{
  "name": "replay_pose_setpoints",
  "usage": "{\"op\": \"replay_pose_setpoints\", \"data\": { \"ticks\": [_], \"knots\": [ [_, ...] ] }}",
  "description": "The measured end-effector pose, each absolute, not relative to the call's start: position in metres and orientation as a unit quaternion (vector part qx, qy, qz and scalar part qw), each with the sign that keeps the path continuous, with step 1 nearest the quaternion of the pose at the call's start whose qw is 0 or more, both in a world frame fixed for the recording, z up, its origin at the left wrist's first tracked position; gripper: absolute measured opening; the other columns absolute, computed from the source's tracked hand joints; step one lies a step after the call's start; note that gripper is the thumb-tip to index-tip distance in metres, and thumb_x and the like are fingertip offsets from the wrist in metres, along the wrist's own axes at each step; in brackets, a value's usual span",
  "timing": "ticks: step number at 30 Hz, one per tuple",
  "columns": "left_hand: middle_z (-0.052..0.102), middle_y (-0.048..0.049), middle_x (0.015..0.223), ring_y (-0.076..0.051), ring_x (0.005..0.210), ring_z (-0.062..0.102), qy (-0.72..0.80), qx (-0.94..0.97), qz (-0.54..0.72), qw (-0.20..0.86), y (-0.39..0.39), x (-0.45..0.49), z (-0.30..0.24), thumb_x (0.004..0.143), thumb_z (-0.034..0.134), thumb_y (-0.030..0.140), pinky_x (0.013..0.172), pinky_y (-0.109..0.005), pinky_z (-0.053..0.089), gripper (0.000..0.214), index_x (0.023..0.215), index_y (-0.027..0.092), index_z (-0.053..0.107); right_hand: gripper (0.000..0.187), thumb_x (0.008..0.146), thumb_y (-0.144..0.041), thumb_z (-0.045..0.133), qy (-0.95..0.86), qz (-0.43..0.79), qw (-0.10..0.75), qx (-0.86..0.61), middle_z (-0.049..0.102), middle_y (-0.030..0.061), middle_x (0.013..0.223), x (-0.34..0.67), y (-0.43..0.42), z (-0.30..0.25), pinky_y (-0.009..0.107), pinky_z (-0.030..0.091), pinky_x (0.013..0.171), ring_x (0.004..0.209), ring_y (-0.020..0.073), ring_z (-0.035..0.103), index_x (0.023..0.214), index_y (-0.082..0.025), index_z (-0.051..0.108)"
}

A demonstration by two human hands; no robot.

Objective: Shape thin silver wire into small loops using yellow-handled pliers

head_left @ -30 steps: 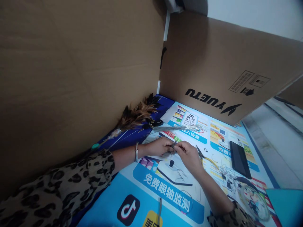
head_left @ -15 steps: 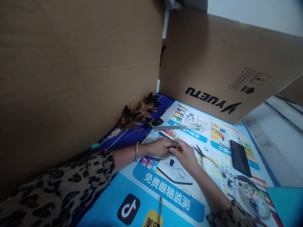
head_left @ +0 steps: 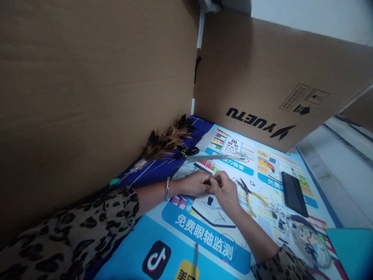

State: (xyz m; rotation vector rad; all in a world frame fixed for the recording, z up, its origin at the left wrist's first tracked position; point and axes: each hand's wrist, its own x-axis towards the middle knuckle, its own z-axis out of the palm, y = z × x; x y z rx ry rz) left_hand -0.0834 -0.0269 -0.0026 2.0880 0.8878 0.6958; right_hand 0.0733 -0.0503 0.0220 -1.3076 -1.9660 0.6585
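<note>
My left hand (head_left: 197, 183) and my right hand (head_left: 226, 191) meet over the printed sheet (head_left: 140, 241), fingertips pinched together. What they hold is too small and too covered by the fingers to name. Just right of my right hand lie pliers (head_left: 251, 195) with yellow handles, their jaws apart. Behind the hands stretches a bundle of thin silver wires (head_left: 217, 157). Some bent wire pieces (head_left: 223, 214) rest on the sheet in front of my right hand. A silver bangle (head_left: 167, 189) circles my left wrist.
Cardboard walls (head_left: 96, 77) rise at the left and back. Along the left one lies a brown feather duster (head_left: 166, 143), beside a black key fob (head_left: 192, 151). At right are a black phone (head_left: 294, 193), a heap of wire scraps (head_left: 280, 217) and a clear round dish (head_left: 313, 247).
My right hand's fingers have turned and drawn closer to the left hand's. A small bluish bit seen between the fingertips before is now hidden. The view has shifted slightly.
</note>
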Motion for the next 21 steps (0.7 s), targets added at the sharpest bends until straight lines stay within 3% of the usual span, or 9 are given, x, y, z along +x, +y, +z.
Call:
{"op": "replay_pose_setpoints", "data": {
  "ticks": [3,6,12,17,21],
  "knots": [
    [0.057,0.0002,0.071,-0.011,0.065,0.049,0.385,0.806,0.302,0.334,-0.032,-0.081,-0.002,0.072,0.061,0.025,0.059,-0.019,0.035,0.014,0.074,0.012,0.058,0.008,0.083,-0.028,0.043,-0.76,0.236,0.33,-0.507,0.056,-0.004,0.069,0.073,-0.051,0.021,0.022,0.038,0.059,0.063,0.012,0.054,0.08,-0.023,0.05],
    [0.057,-0.0003,0.069,-0.011,0.064,0.049,0.409,0.791,0.327,0.318,-0.034,-0.08,-0.007,0.076,0.056,0.026,0.059,-0.02,0.034,0.016,0.07,0.012,0.057,0.01,0.083,-0.03,0.044,-0.767,0.23,0.322,-0.504,0.057,-0.0035,0.07,0.072,-0.053,0.022,0.022,0.039,0.059,0.063,0.0124,0.055,0.081,-0.023,0.05],
    [0.05,0.0012,0.055,-0.009,0.057,0.045,0.417,0.775,0.323,0.347,-0.028,-0.083,-0.013,0.079,0.05,0.022,0.053,-0.019,0.031,0.027,0.054,0.011,0.052,0.012,0.08,-0.032,0.05,-0.764,0.306,0.321,-0.469,0.06,-0.002,0.072,0.074,-0.049,0.028,0.023,0.043,0.061,0.064,0.0124,0.056,0.082,-0.022,0.055],
    [0.047,0.0017,0.057,-0.009,0.055,0.043,0.4,0.756,0.328,0.401,-0.024,-0.085,-0.013,0.082,0.049,0.03,0.051,-0.019,0.032,0.028,0.062,0.012,0.056,0.02,0.081,-0.03,0.049,-0.778,0.342,0.293,-0.437,0.065,0.0001,0.085,0.082,-0.043,0.036,0.025,0.045,0.066,0.073,0.0136,0.059,0.096,-0.023,0.061],
    [0.045,0.0017,0.054,-0.009,0.054,0.043,0.363,0.791,0.31,0.382,-0.022,-0.086,-0.01,0.081,0.05,0.034,0.053,-0.02,0.033,0.034,0.055,0.013,0.052,0.018,0.08,-0.031,0.052,-0.779,0.346,0.295,-0.432,0.066,0.0008,0.088,0.083,-0.04,0.033,0.026,0.045,0.071,0.079,0.0153,0.059,0.091,-0.023,0.064]
  ]
}}
